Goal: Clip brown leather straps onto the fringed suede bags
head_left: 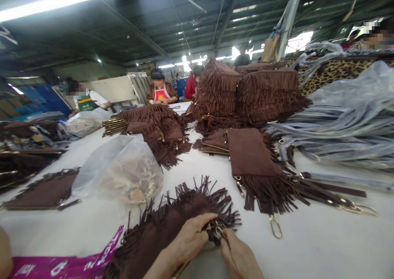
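A brown fringed bag [166, 229] lies flat on the white table [55, 234] in front of me. My left hand [191, 236] is closed on the bag's near right corner, where dark leather and metal fittings bunch together. Beside it my right hand [238, 252] pinches a gold-coloured metal clasp [219, 231] at that corner. Whether the clasp is hooked onto the bag is hidden by my fingers. To the right lies another brown fringed bag [254, 152], with a gold clasp [275, 226] hanging from a strap below it.
Stacks of brown fringed bags [264, 90] rise at the back. Grey plastic-wrapped straps [332, 135] spread on the right. A clear plastic bag [123, 168] of small parts sits left of centre, near a purple printed strip [61, 266]. Co-workers [160, 92] sit beyond.
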{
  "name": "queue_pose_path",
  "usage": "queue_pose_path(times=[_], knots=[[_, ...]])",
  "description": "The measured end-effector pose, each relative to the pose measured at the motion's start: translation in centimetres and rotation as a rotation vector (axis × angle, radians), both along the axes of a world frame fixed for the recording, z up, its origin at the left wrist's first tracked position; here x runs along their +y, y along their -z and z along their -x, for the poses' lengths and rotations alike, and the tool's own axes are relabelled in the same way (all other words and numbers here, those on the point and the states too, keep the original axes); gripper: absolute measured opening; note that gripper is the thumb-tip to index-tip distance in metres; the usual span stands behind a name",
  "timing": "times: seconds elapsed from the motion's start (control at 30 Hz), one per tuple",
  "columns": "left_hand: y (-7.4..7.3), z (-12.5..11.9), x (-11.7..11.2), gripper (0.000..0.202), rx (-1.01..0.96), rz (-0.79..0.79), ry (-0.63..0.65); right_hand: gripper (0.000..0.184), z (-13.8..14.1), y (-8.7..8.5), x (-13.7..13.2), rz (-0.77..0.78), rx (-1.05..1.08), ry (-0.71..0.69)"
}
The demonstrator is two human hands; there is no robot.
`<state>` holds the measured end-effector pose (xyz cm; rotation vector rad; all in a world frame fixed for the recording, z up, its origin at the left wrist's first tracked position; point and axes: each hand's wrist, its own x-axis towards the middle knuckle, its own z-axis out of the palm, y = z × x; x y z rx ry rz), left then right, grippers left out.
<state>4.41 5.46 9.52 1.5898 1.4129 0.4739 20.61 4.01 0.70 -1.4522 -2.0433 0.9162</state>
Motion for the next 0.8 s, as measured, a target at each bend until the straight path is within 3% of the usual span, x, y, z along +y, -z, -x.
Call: queue_pose_path(times=[0.13, 0.23, 0.33, 0.47, 0.67, 0.8], knots=[[0.3, -0.3, -0.3, 0.063, 0.018, -0.006, -0.028, 0.031, -0.2, -1.4, 0.5, 0.195, 0.224, 0.045], [0.4, -0.5, -0.6, 0.061, 0.094, -0.025, -0.031, 0.035, -0.3, -2.3, 0.8, 0.210, 0.295, 0.075], [0.6, -0.6, -0.8, 0.056, 0.152, -0.048, -0.015, 0.032, -0.5, -2.6, 0.7, 0.160, 0.224, 0.062], [0.8, -0.5, -1.0, 0.060, 0.192, -0.073, 0.011, 0.029, -0.8, -2.2, 0.8, -0.026, 0.020, 0.120], [1.2, -0.4, -1.0, 0.059, 0.145, -0.073, -0.004, 0.022, -0.3, -2.3, 1.5, -0.605, -0.222, 0.141], [1.4, -0.3, -1.0, 0.059, 0.104, -0.085, -0.008, 0.020, 0.6, -2.7, 1.5, -0.724, -0.321, 0.142]])
